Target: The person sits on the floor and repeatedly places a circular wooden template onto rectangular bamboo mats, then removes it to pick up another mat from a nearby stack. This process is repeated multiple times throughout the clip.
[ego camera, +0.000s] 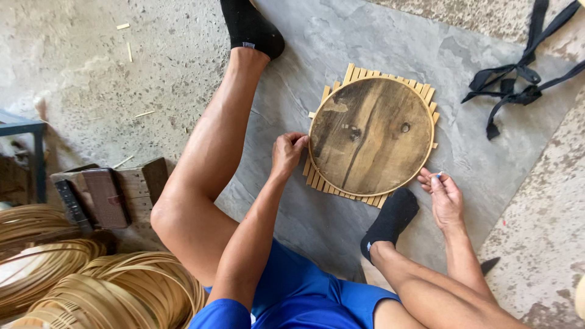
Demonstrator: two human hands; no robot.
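A round dark wooden disc [370, 135] lies on a mat of flat bamboo strips [356, 74] on the grey floor. My left hand [287, 152] grips the disc's left edge and presses on the strips there. At the disc's lower right rim, my right hand [443, 195] holds a small pen-like marker [437, 176] with its tip by the rim. My right foot in a black sock [390, 220] rests against the lower strips. My left leg stretches out past the disc, its black sock [251, 27] at the top.
Coils of thin bamboo strips [91, 280] lie at the lower left. A low wooden stool [131, 186] with a dark wallet-like case and a remote-shaped thing stands beside them. Black straps [518, 85] lie at the upper right. Blue metal frame [24, 131] at the far left.
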